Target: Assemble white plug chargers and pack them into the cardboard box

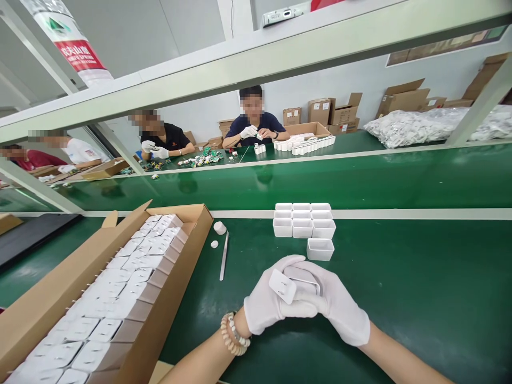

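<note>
Both of my hands wear white gloves and meet above the green bench. My left hand (260, 305) is closed on a white charger plug face (282, 286) with metal prongs, tilted toward me. Close against it, my right hand (344, 306) wraps round a white plastic charger shell (307, 278), partly covered by the fingers. Just beyond my hands sits a single open white shell (320, 249). Behind that, several more open shells (303, 228) stand in tidy rows.
On the left lies a long cardboard box (182, 298) filled with white pronged charger pieces. Metal tweezers (224, 256), a small white roll (220, 228) and a small white disc (214, 244) lie beside it. A shelf rail (256, 69) crosses overhead; co-workers sit opposite.
</note>
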The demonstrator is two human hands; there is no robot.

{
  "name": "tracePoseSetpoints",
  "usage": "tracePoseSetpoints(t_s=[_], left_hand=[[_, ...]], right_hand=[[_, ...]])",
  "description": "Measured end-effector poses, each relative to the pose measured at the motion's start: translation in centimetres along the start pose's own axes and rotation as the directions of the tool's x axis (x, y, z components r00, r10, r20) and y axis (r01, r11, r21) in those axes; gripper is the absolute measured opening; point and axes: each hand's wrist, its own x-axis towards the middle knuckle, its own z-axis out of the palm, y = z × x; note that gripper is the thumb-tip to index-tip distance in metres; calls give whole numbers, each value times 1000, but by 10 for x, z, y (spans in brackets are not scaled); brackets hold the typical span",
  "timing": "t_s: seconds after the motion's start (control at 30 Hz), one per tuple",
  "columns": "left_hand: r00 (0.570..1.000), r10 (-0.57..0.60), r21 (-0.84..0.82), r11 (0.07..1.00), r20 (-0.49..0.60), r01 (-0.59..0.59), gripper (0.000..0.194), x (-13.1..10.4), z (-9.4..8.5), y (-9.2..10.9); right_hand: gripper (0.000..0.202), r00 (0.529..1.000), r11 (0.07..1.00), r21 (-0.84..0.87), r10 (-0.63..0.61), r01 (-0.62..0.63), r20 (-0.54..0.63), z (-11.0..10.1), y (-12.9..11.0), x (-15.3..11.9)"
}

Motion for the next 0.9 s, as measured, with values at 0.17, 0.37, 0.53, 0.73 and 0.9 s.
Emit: tracePoseSetpoints(t_s=[0.17, 0.37, 0.53, 0.73, 0.9], left_hand=[[1000, 21, -5, 1000, 1, -21, 83, -1, 1, 0], [1000, 21, -13, 1000, -7, -21, 83, -2, 2, 1], [999, 36, 8, 999, -18, -36, 84, -2, 1, 0], [998, 61, 15, 998, -12, -61, 84, -3, 1, -2], [1000, 10, -23, 1000, -23, -10, 79, -1, 3, -5]], right_hand=[[38, 1000, 1000, -1, -12, 12, -9, 1, 1, -1], [37, 1000, 999, 33, -16, 16, 21, 0, -1, -2], [39, 1000, 1000, 7, -11, 11, 2, 0, -1, -2], [39, 1000, 998, 55, -6, 6, 12, 1, -2, -3], [34, 1000, 996, 89, 29, -28, -5, 1, 1, 0]])
